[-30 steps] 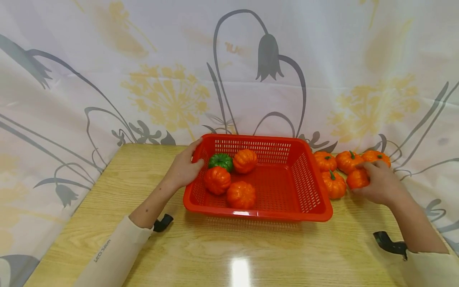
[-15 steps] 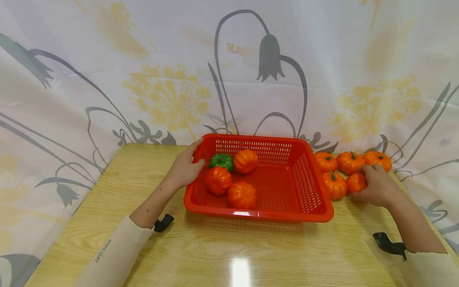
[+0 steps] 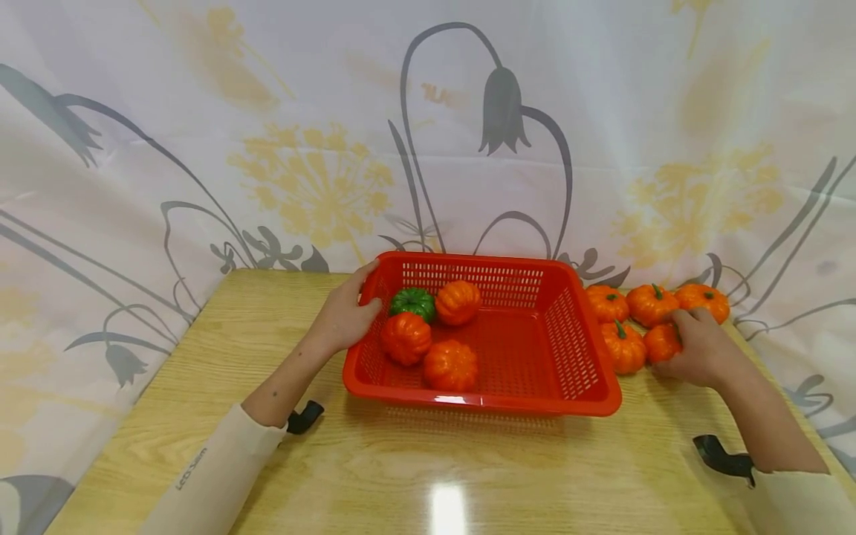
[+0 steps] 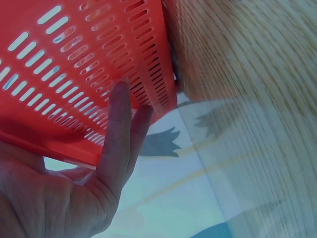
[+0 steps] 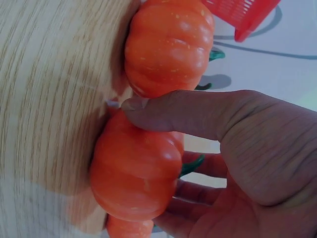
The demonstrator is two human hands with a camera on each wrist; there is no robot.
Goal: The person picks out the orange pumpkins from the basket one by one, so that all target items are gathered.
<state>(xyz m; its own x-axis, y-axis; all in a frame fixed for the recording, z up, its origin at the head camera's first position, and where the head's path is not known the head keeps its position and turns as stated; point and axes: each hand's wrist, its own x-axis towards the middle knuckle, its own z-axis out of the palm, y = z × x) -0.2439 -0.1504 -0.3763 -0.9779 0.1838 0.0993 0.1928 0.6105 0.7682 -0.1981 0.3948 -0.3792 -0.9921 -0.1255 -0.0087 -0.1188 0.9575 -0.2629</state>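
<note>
Largest item: a printed cloth (image 3: 287,74) hung behind a wood-grain table (image 3: 374,475). On the table sat a red basket (image 3: 528,405), its far side near the cloth. Left hand (image 3: 344,316) at the basket's left wall: grip narrow, thumb over the rim on the inside, fingers lying along the outer face, wall between them. Right hand (image 3: 698,349) beyond the basket's right side: grip parted to a pumpkin's width, thumb on one side and fingers round the other, holding the nearest orange pumpkin (image 3: 662,343). Its seating was hard to judge from these angles; it appeared to be at table level. Just beside it, between it and the basket, stood the front-row pumpkin (image 3: 624,347); behind ran the back-left pumpkin (image 3: 606,303), back-middle pumpkin (image 3: 652,304) and back-right pumpkin (image 3: 702,301). Inside the basket, grouped to the left: a red-orange pumpkin (image 3: 406,338), a front orange pumpkin (image 3: 451,366), a rear orange pumpkin (image 3: 458,302) and a green pumpkin (image 3: 413,305). Tally: four inside, five visible outside, one of those in the grip. Progress by count judged short of half; the basket's right part held none. Smallest item: the gripped pumpkin's green stem (image 5: 192,166), pointing away from the table.
</note>
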